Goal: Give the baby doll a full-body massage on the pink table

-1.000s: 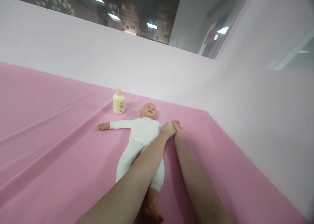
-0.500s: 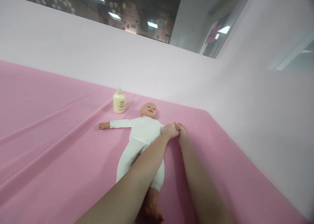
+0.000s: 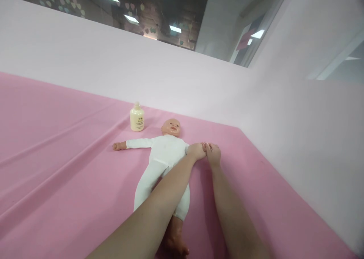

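Right hand [image 3: 214, 153] has shifted outward, curling around the far end of an outstretched arm of the doll [image 3: 167, 151]; contact half-hidden from me. Left hand [image 3: 196, 152] clasps nearer in, presumably steadying. Doll lies face-up on pink sheet [image 3: 85, 175].

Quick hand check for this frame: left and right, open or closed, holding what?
Left hand: closed, holding the doll by one outstretched arm.
Right hand: closed on the end of that same arm.

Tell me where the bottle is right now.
In the head view, the pale yellow bottle stands upright on the pink sheet, left of the doll's head, near the white wall.
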{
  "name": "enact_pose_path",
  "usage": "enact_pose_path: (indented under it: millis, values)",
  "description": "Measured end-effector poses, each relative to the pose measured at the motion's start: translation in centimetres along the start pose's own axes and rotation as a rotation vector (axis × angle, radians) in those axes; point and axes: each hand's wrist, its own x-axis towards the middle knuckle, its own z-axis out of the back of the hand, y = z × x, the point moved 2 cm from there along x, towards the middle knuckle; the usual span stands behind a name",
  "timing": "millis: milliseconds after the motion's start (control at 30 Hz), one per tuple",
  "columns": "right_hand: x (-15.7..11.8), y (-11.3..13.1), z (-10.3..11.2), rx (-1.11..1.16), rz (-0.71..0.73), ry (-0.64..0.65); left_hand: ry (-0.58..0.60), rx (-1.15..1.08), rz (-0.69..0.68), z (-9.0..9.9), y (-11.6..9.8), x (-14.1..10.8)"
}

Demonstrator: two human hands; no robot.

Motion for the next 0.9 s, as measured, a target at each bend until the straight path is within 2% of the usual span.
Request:
enact_pose_path:
  millis: [133, 300, 900]
  values:
    - [-0.2, -0.6, 0.7, -0.098, 0.044, 0.039, 0.009, 0.022, -0.03, -0.1, -0.3, -0.3]
    - [-0.2, -1.3, 0.4, -0.098, 0.004, 0.083, 0.018, 0.03, -0.025, -0.1, -0.4, -0.4]
    - [-0.2, -1.5, -1.1, 0.384, -0.222, 0.105, 0.022, -0.012, 0.02, 0.4, -0.6, -0.6]
